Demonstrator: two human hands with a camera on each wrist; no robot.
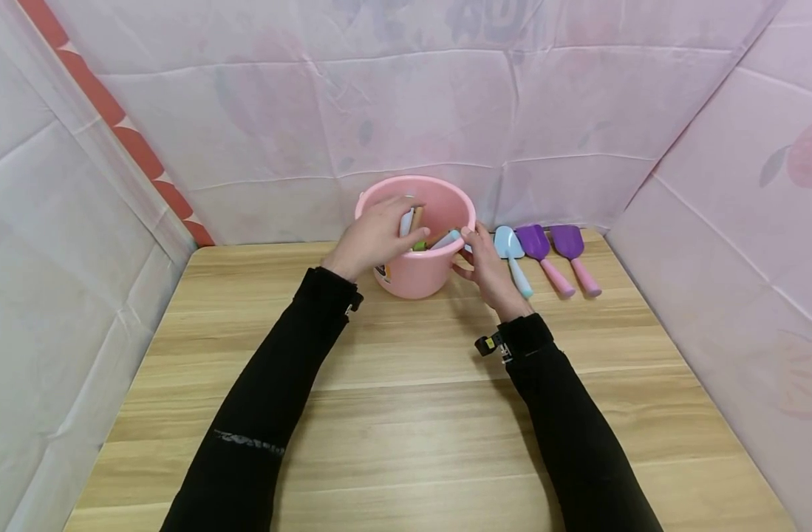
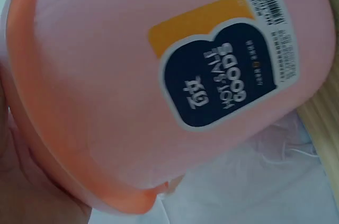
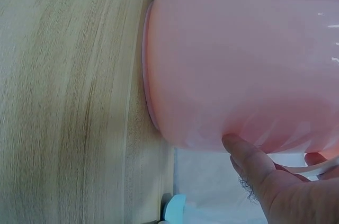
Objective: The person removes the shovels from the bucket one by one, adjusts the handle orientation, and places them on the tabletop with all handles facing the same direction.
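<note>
Fingers of the left hand (image 1: 372, 235) curl over the near-left rim of the pink bucket (image 1: 419, 270) and close round a pale handle (image 1: 406, 222) standing just inside it, as if to lift it clear of the others. Across the bucket, the right hand (image 1: 488, 270) presses its thumb (image 3: 241, 155) and fingertips against the right wall, likely steadying the bucket so it does not slide; its fingers look fairly straight, pinching nothing that shows.

Standing upright toward the far edge of the wooden table (image 1: 406, 414), the bucket holds more tool handles, among them a light blue one (image 1: 445, 239) leaning on the right rim. A dark label (image 2: 217, 83) sits on its near-left wall.

Just right of the bucket lie a blue scoop (image 1: 510, 247) and two purple shovels (image 1: 552, 247), side by side, handles toward the person.
</note>
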